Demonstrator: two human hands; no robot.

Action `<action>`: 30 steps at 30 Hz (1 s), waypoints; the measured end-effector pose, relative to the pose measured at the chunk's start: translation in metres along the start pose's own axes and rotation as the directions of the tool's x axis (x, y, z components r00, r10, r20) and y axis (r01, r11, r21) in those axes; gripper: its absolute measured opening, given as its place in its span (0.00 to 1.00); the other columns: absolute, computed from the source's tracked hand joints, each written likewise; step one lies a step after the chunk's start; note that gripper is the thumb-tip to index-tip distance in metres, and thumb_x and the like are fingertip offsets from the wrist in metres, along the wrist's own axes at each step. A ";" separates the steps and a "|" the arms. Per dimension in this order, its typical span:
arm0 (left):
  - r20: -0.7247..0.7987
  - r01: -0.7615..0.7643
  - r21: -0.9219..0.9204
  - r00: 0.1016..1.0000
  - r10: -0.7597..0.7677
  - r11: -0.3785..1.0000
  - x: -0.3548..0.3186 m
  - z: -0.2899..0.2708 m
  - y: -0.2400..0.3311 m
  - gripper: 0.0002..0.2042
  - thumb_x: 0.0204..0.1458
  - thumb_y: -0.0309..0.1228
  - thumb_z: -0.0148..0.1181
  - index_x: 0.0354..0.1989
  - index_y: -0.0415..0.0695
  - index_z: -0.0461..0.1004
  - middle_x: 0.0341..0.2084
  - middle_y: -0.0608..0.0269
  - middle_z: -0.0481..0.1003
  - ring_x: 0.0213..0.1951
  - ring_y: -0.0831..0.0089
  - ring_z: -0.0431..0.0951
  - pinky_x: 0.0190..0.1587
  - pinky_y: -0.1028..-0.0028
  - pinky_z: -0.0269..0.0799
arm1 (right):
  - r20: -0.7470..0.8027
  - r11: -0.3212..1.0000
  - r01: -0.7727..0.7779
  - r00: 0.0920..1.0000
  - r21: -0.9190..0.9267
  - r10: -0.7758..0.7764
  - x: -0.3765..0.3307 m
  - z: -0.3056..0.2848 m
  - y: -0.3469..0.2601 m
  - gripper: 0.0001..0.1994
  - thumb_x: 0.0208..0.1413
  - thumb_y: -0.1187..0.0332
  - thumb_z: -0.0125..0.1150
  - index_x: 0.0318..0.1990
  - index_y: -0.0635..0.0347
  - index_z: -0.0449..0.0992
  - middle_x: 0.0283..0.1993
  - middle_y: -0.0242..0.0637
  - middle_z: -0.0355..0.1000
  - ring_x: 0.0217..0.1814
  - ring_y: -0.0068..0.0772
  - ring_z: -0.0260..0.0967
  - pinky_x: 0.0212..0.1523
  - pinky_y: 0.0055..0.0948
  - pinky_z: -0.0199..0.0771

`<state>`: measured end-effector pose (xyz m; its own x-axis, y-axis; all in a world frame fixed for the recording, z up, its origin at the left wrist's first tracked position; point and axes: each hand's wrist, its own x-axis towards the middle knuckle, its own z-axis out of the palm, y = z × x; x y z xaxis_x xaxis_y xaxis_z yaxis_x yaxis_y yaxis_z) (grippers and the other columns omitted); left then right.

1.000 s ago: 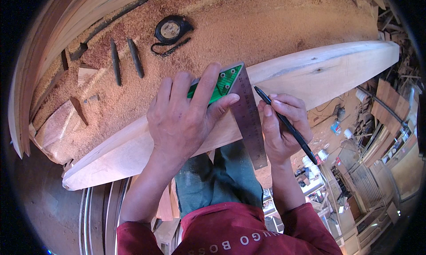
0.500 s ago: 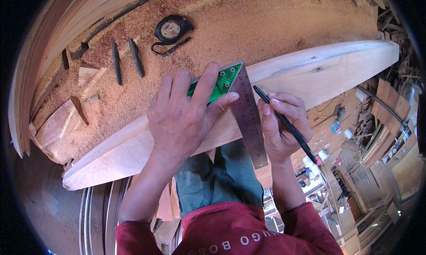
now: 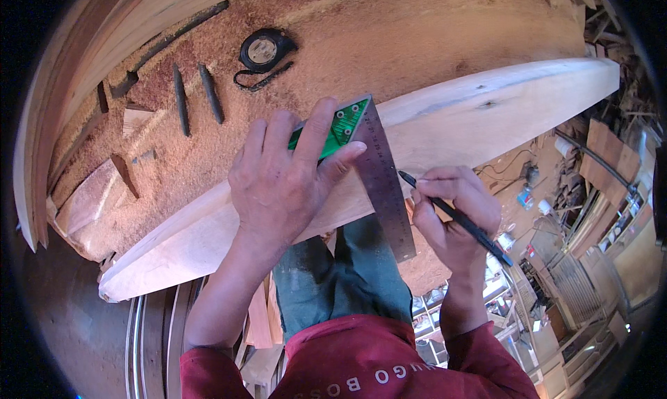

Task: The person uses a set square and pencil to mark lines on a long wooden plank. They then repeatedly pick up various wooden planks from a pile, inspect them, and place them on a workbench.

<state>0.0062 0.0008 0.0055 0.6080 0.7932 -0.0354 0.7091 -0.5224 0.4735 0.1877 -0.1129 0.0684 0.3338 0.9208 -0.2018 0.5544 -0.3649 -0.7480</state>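
Observation:
My left hand (image 3: 281,170) is closed round the green handle of a try square (image 3: 386,180), pressing it to a long, pale, curved board (image 3: 458,114). The square's metal blade, marked with a scale, lies across the board and sticks out past its near edge. In my right hand (image 3: 458,215) a black pen (image 3: 458,218) is pinched between thumb and fingers. Its tip points at the board just right of the blade; whether it touches the wood I cannot tell.
Sawdust covers the workbench (image 3: 389,45) behind the board. On it lie a black tape measure (image 3: 264,50), two dark rods (image 3: 210,93) and wood offcuts (image 3: 137,119). Stacked curved timber (image 3: 62,72) borders the left. Tools and wood scraps (image 3: 604,156) clutter the floor at right.
The pen tip has moved down along the blade toward me, and my right hand has shifted down and to the right. My left hand and the square keep about the same place.

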 end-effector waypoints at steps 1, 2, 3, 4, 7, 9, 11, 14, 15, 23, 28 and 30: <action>-0.001 0.001 0.004 1.000 -0.001 1.000 0.000 0.000 0.000 0.28 0.47 0.55 0.65 0.53 0.51 0.76 0.28 0.60 0.69 0.31 0.62 0.74 0.29 0.65 0.70 | 0.035 1.000 0.025 0.999 -0.010 -0.024 0.008 -0.003 0.001 0.07 0.42 0.79 0.69 0.31 0.64 0.78 0.32 0.44 0.77 0.35 0.41 0.78 0.36 0.31 0.78; -0.002 0.004 0.010 1.000 -0.004 1.000 -0.001 0.000 0.000 0.28 0.47 0.55 0.65 0.53 0.51 0.76 0.28 0.60 0.69 0.31 0.62 0.74 0.30 0.65 0.71 | 0.113 0.998 0.015 0.994 -0.056 -0.009 0.019 -0.005 0.001 0.08 0.41 0.78 0.70 0.31 0.64 0.78 0.31 0.44 0.77 0.34 0.41 0.78 0.36 0.32 0.78; -0.011 -0.007 0.011 1.000 0.007 1.000 -0.001 0.001 0.000 0.27 0.48 0.54 0.65 0.52 0.52 0.76 0.28 0.62 0.68 0.32 0.64 0.73 0.29 0.66 0.70 | 0.187 0.995 0.008 0.982 -0.102 0.012 0.032 -0.007 0.002 0.09 0.41 0.77 0.71 0.32 0.63 0.79 0.30 0.44 0.76 0.34 0.41 0.78 0.36 0.32 0.78; -0.019 -0.019 0.013 1.000 0.019 1.000 -0.001 0.002 -0.001 0.26 0.48 0.54 0.65 0.52 0.53 0.75 0.28 0.63 0.67 0.32 0.65 0.72 0.29 0.67 0.70 | 0.257 0.989 0.002 0.966 -0.147 0.036 0.046 -0.009 0.003 0.10 0.40 0.77 0.72 0.32 0.63 0.79 0.29 0.44 0.76 0.33 0.41 0.78 0.36 0.32 0.77; -0.038 -0.035 0.026 0.999 0.036 0.999 0.000 0.004 -0.001 0.25 0.48 0.53 0.66 0.52 0.55 0.75 0.29 0.64 0.67 0.32 0.66 0.72 0.29 0.68 0.69 | 0.082 0.979 -0.020 0.997 0.202 0.004 0.093 0.006 -0.007 0.08 0.51 0.77 0.68 0.39 0.66 0.79 0.33 0.44 0.79 0.35 0.35 0.79 0.36 0.28 0.80; -0.072 -0.040 -0.001 0.997 0.040 0.999 -0.001 0.005 0.001 0.25 0.47 0.52 0.67 0.51 0.55 0.76 0.29 0.64 0.68 0.31 0.67 0.71 0.28 0.68 0.68 | -0.210 0.863 0.195 0.972 0.467 -0.107 0.103 0.014 -0.003 0.08 0.61 0.77 0.60 0.45 0.71 0.77 0.37 0.48 0.80 0.37 0.35 0.80 0.35 0.29 0.82; -0.125 -0.041 -0.067 0.992 0.033 0.997 -0.003 0.005 0.000 0.24 0.46 0.52 0.68 0.50 0.55 0.77 0.29 0.64 0.68 0.30 0.68 0.71 0.26 0.69 0.66 | -0.371 0.831 0.316 0.917 0.458 -0.144 0.099 0.008 -0.001 0.09 0.62 0.78 0.57 0.48 0.72 0.75 0.38 0.52 0.79 0.38 0.38 0.81 0.37 0.32 0.84; -0.292 -0.302 -0.249 0.929 0.225 0.920 -0.031 -0.003 -0.013 0.22 0.45 0.52 0.69 0.46 0.56 0.79 0.28 0.66 0.68 0.28 0.70 0.69 0.25 0.71 0.62 | -0.509 0.840 0.339 0.856 0.424 -0.088 0.079 -0.003 0.018 0.08 0.61 0.79 0.58 0.47 0.72 0.74 0.39 0.51 0.78 0.37 0.37 0.80 0.36 0.31 0.85; -0.290 -0.347 -0.249 0.917 0.273 0.904 -0.041 -0.007 -0.015 0.21 0.45 0.52 0.69 0.45 0.56 0.80 0.28 0.67 0.67 0.28 0.70 0.68 0.25 0.71 0.61 | -0.541 0.838 0.333 0.839 0.433 -0.055 0.069 -0.006 0.024 0.08 0.60 0.79 0.59 0.46 0.70 0.75 0.40 0.48 0.77 0.36 0.34 0.80 0.36 0.30 0.84; -0.239 -0.158 -0.217 0.965 0.105 0.963 -0.155 -0.011 0.014 0.20 0.47 0.49 0.71 0.44 0.54 0.75 0.30 0.66 0.66 0.30 0.66 0.67 0.31 0.67 0.62 | -0.294 0.921 0.146 0.955 0.361 -0.036 0.009 -0.047 0.068 0.07 0.54 0.82 0.62 0.40 0.67 0.76 0.43 0.48 0.76 0.38 0.34 0.78 0.39 0.28 0.81; -0.273 0.119 -0.117 0.951 -0.147 0.986 -0.220 -0.001 0.026 0.20 0.43 0.30 0.73 0.41 0.51 0.68 0.30 0.63 0.67 0.32 0.62 0.68 0.33 0.63 0.63 | -0.136 0.972 0.176 0.978 0.155 -0.156 0.024 -0.073 0.073 0.07 0.47 0.81 0.67 0.34 0.65 0.77 0.36 0.43 0.78 0.36 0.33 0.78 0.36 0.27 0.78; -0.243 0.189 -0.064 0.950 -0.199 0.980 -0.245 0.003 0.022 0.20 0.41 0.23 0.70 0.40 0.49 0.66 0.32 0.60 0.69 0.33 0.60 0.69 0.33 0.63 0.63 | -0.084 0.972 0.186 0.981 0.144 -0.175 0.032 -0.081 0.074 0.07 0.46 0.81 0.68 0.33 0.64 0.77 0.34 0.41 0.78 0.35 0.33 0.78 0.35 0.27 0.78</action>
<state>-0.1261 -0.2056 0.0220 0.3498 0.9329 0.0860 0.7868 -0.3423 0.5135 0.3013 -0.1219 0.0583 0.2942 0.9556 -0.0140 0.4907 -0.1636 -0.8558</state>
